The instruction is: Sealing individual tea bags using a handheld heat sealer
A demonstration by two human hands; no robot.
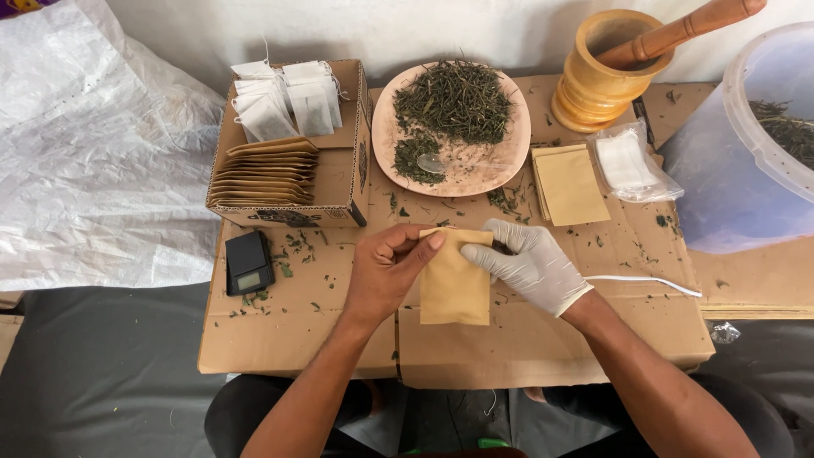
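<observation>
Cardboard-covered desk [280, 331], leaf bits scattered. Left hand [386, 271] and gloved right hand [530, 265] both pinch a tan pouch's [454, 288] top edge, just below the plate [386, 140] of herbs. Risk: pouch tearing from an uneven pull.

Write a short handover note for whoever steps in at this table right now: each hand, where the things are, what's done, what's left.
Left hand, bare: pinches the top left corner of the brown paper pouch.
Right hand, in a white glove: grips the pouch's top right edge. The pouch lies on the cardboard work surface.
Around: plate of dried green leaves with a spoon, cardboard box holding white tea bags and stacked brown pouches, pocket scale, flat spare pouches, wooden mortar and pestle.
Done: pouches stacked in the box.
Left: I cannot tell whether the held pouch is filled or sealed.
</observation>
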